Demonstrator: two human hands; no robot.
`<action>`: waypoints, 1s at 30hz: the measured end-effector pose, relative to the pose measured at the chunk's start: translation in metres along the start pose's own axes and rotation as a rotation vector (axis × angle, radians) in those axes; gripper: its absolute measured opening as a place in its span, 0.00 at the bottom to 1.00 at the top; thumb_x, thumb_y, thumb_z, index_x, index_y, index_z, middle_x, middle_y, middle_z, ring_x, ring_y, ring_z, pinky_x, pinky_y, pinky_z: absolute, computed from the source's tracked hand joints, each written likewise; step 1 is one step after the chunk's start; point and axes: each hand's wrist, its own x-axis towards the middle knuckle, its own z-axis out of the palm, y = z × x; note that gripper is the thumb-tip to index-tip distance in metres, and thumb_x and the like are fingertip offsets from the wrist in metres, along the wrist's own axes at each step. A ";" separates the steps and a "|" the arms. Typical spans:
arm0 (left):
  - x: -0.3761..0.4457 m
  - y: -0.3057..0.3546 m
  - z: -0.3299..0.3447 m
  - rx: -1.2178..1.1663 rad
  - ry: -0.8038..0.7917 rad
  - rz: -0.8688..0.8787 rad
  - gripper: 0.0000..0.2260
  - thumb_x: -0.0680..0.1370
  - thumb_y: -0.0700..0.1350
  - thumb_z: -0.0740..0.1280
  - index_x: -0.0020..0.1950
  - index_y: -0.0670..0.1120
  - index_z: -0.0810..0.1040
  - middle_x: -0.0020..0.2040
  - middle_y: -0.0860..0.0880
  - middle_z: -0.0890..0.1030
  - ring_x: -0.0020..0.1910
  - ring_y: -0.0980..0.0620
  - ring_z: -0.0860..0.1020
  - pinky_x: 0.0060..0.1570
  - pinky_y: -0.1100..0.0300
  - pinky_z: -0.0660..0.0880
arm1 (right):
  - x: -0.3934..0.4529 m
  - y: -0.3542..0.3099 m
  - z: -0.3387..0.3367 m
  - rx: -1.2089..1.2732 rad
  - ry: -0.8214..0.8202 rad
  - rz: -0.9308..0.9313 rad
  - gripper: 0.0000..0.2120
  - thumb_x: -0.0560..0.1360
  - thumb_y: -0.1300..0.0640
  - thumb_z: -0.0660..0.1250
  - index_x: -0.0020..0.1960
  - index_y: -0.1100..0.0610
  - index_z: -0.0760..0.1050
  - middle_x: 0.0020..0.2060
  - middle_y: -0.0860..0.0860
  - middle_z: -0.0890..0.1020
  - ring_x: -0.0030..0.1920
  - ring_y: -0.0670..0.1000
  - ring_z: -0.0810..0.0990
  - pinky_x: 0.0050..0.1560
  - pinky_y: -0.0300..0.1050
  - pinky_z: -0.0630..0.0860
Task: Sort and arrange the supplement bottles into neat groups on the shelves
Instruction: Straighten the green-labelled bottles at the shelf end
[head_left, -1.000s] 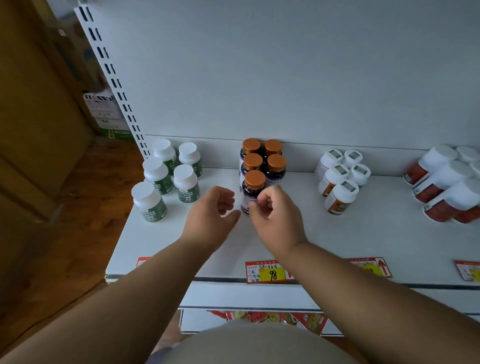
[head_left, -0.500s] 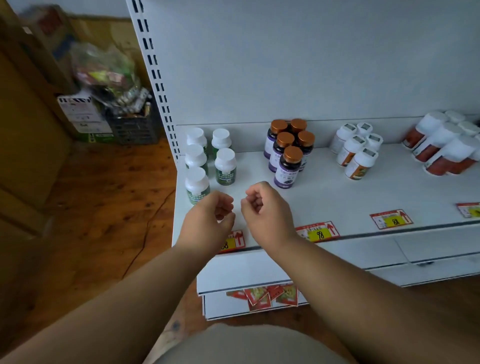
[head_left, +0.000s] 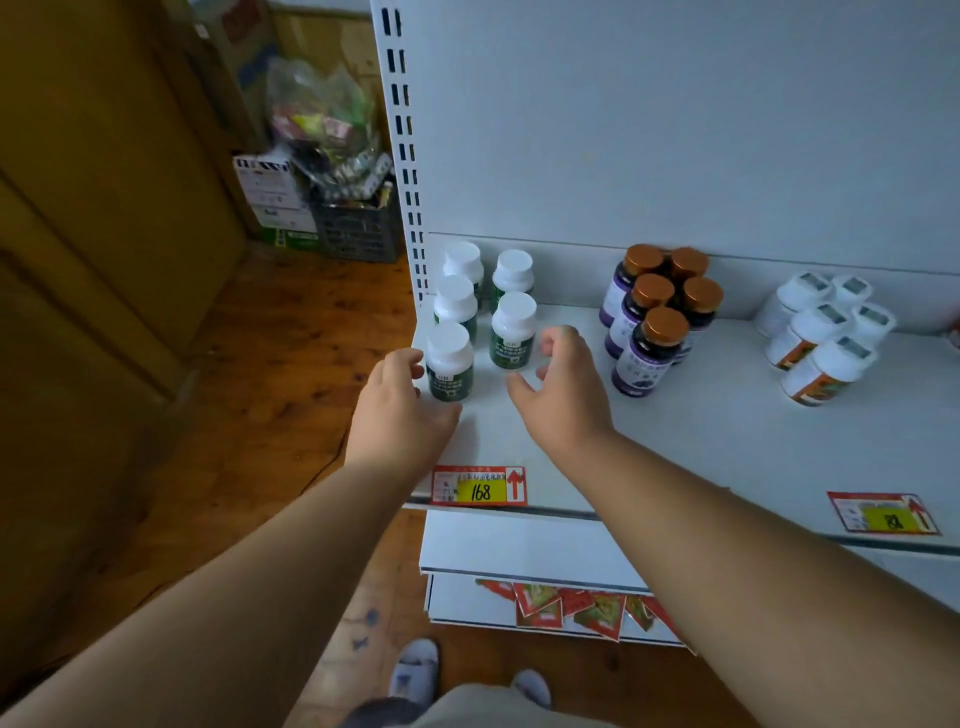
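Both hands reach over the front of the white shelf (head_left: 649, 447) toward the green bottles (head_left: 483, 317), five white-capped ones standing upright at the shelf's left end. The left hand (head_left: 402, 410) sits at the shelf's left edge, fingers loosely spread, its fingertips touching the left side of the front bottle (head_left: 450, 364); it does not grip it. The right hand (head_left: 563, 387) is open too, fingers curled and thumb out, just right of the second-row bottle (head_left: 513, 332); whether it touches that bottle is hard to tell. The front bottle stands between the two hands, nearer the left one.

Further right on the shelf, five purple bottles (head_left: 657, 317) with copper caps stand in a tight cluster, well clear of the right hand. Beyond them is a cluster of white bottles (head_left: 826, 332) with orange labels. A price tag (head_left: 479, 486) reading 168 sits on the shelf's front lip, below the hands.
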 end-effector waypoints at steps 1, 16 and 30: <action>0.003 0.001 0.001 0.017 0.004 0.007 0.31 0.73 0.52 0.75 0.72 0.55 0.66 0.68 0.53 0.74 0.60 0.52 0.77 0.55 0.52 0.81 | 0.004 0.000 0.003 0.000 -0.008 -0.003 0.24 0.71 0.53 0.74 0.62 0.58 0.69 0.56 0.53 0.75 0.52 0.54 0.78 0.46 0.45 0.72; 0.076 0.005 -0.003 -0.085 -0.308 0.232 0.43 0.66 0.50 0.81 0.74 0.57 0.61 0.70 0.55 0.70 0.67 0.53 0.71 0.63 0.53 0.73 | 0.054 -0.004 0.013 0.124 -0.113 0.112 0.27 0.69 0.49 0.74 0.65 0.47 0.69 0.57 0.47 0.80 0.56 0.50 0.80 0.57 0.53 0.77; 0.109 0.010 -0.005 -0.226 -0.523 0.376 0.48 0.61 0.47 0.83 0.72 0.66 0.57 0.64 0.63 0.72 0.63 0.65 0.71 0.57 0.68 0.68 | 0.075 -0.003 0.005 0.153 -0.313 0.001 0.22 0.71 0.52 0.72 0.63 0.44 0.69 0.56 0.46 0.79 0.55 0.48 0.80 0.58 0.54 0.77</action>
